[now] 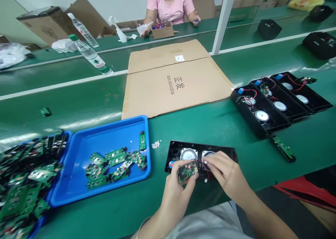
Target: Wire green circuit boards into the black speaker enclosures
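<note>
My left hand (176,185) pinches a small green circuit board (188,172) over the near edge of a black speaker housing (178,148) with two round speakers. My right hand (225,172) is closed, its fingertips at the red and black wires (203,163) beside that board. A small white connector (206,180) hangs below the fingers. The housing lies on the green table (236,127) right in front of me.
A blue tray (105,137) with several green boards sits to the left, a heap of boards (23,183) further left. Three black housings (278,100) lie at right, a loose board (284,148) near them. Flat cardboard (173,78), water bottles (91,55), a person in pink (170,2) opposite.
</note>
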`<state>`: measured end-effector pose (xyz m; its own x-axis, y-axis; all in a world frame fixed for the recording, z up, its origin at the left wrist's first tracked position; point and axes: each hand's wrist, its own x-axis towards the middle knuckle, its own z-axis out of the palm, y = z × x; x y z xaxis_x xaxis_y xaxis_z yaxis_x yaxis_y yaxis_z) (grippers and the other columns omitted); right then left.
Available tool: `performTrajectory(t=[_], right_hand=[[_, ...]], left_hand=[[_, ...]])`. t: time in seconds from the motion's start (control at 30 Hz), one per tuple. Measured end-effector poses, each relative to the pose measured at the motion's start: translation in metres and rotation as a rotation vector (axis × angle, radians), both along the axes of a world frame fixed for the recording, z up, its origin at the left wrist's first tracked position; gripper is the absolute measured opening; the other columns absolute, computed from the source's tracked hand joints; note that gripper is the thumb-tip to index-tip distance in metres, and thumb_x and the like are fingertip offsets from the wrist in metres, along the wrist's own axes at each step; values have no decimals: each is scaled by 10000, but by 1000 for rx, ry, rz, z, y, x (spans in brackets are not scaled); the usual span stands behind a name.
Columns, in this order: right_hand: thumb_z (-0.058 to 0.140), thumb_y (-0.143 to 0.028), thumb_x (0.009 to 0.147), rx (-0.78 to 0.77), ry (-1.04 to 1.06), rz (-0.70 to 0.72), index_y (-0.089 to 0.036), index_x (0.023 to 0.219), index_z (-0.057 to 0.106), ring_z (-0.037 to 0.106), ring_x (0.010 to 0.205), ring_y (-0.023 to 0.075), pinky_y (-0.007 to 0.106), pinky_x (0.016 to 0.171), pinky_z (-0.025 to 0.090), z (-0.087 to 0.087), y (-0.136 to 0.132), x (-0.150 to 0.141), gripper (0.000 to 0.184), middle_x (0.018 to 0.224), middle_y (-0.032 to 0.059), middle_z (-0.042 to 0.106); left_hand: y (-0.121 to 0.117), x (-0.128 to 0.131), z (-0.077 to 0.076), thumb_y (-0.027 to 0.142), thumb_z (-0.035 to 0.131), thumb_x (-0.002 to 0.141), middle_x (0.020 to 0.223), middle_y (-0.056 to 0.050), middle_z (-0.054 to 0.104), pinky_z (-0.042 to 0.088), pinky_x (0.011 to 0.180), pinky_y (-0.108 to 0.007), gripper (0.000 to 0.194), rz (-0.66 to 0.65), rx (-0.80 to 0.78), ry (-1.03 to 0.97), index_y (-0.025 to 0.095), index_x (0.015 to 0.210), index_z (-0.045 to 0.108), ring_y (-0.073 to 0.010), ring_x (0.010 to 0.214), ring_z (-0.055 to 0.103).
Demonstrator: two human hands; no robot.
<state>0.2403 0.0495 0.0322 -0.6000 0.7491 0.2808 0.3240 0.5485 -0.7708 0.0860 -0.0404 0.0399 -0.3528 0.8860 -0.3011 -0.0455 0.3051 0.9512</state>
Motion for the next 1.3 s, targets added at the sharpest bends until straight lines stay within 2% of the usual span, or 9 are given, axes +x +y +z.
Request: performTrajectory(t=[0.17,0.27,0.37,0.6,0.8,1.03,1.13,1.3], right_hand=[[400,-136,944,-31,-57,-5,-176,957,606,554,810,170,296,690,482,1,3,7,210,864,51,623],[392,-127,943,-60,-107,45,-183,914,598,539,799,167,293,687,465,2,1,7,216,847,43,602],[388,-135,943,-22,-186,119,-179,870,601,512,751,170,304,660,434,1,-2,1,229,802,41,572],[370,-130,947,145,-266,129,-168,782,584,464,683,151,278,615,358,-5,-3,-7,273,737,28,523],[383,-88,911,328,-383,128,-169,751,581,449,656,172,301,596,329,1,-5,-6,268,715,36,528],[356,-34,876,509,-426,157,-161,745,586,455,655,177,311,610,323,8,-2,-11,294,708,51,538],[347,-41,888,512,-385,130,-153,707,583,451,635,172,308,603,329,7,-2,-13,318,678,53,533],[384,-76,916,455,-283,85,-155,719,592,469,597,155,290,574,359,0,-1,-13,297,644,34,536]], left_hand=[[3,1,-1,236,559,835,902,-23,707,560,750,-291,234,-62,-11,309,219,1065,521,-175,835,685],[5,2,-4,225,537,850,911,-18,708,553,730,-273,225,-89,8,367,227,1073,505,-166,839,683],[6,1,-7,221,536,850,894,-13,712,548,696,-257,232,-121,13,394,230,1078,495,-164,818,687],[7,-1,-2,210,504,856,875,-13,711,531,685,-257,222,-179,-10,377,230,1077,502,-160,768,684],[12,-1,4,163,475,869,945,-39,707,507,725,-261,248,-269,-23,378,223,1106,515,-180,865,673],[17,-1,10,111,423,867,856,-30,680,509,709,-271,271,-309,-25,327,225,1091,526,-176,786,664],[18,-1,11,124,436,859,855,-35,657,525,732,-298,280,-289,-33,279,223,1110,508,-176,768,644],[14,-2,9,245,426,914,965,-58,638,528,858,-348,237,-262,-10,155,225,1136,508,-186,911,624]])
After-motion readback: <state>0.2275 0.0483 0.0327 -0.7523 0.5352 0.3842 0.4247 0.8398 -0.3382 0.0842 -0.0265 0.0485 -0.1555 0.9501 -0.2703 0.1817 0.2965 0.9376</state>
